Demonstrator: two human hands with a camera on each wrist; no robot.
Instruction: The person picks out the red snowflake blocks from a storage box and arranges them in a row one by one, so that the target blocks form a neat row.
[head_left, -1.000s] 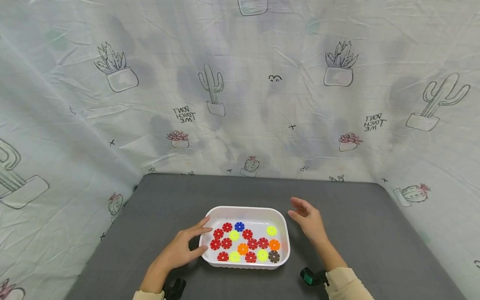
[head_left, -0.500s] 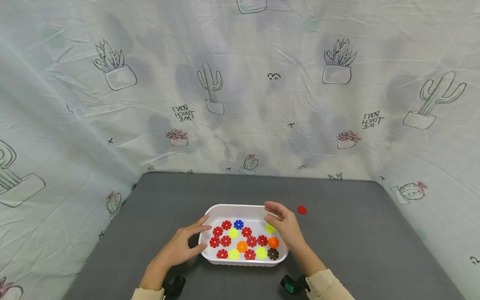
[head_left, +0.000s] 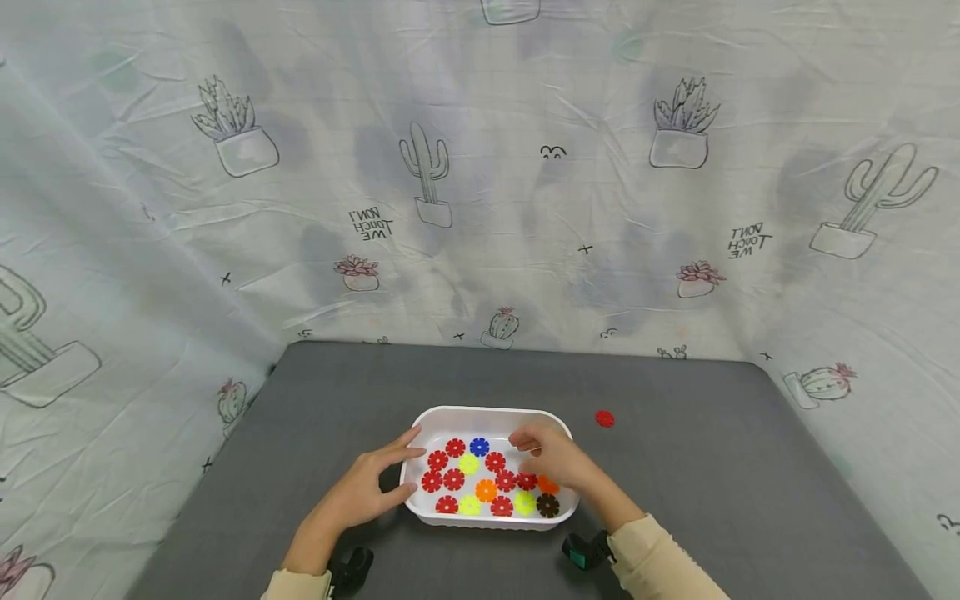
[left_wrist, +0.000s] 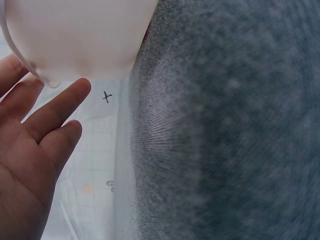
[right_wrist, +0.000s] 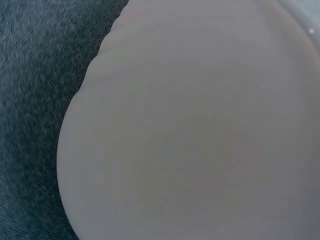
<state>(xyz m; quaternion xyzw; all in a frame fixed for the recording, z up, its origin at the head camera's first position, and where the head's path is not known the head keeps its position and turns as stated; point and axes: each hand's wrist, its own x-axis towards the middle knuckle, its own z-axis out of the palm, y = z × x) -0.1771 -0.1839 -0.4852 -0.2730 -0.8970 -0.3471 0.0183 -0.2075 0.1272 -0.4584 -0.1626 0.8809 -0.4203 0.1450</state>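
Left hand (head_left: 358,493) rests against left wall of white tray (head_left: 491,414) mid-table (head_left: 712,483), fingers straight, spread along rim. Right hand (head_left: 557,460) reaches inside tray over coloured discs (head_left: 480,487), fingers bent down at far right corner; whether they pinch a disc, cannot tell. Lone red disc (head_left: 604,418) lies on table just right of tray.

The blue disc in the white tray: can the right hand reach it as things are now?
Probably yes. The right hand is already over the white tray, the blue disc lies uncovered just left of its fingertips, and nothing stands between them.
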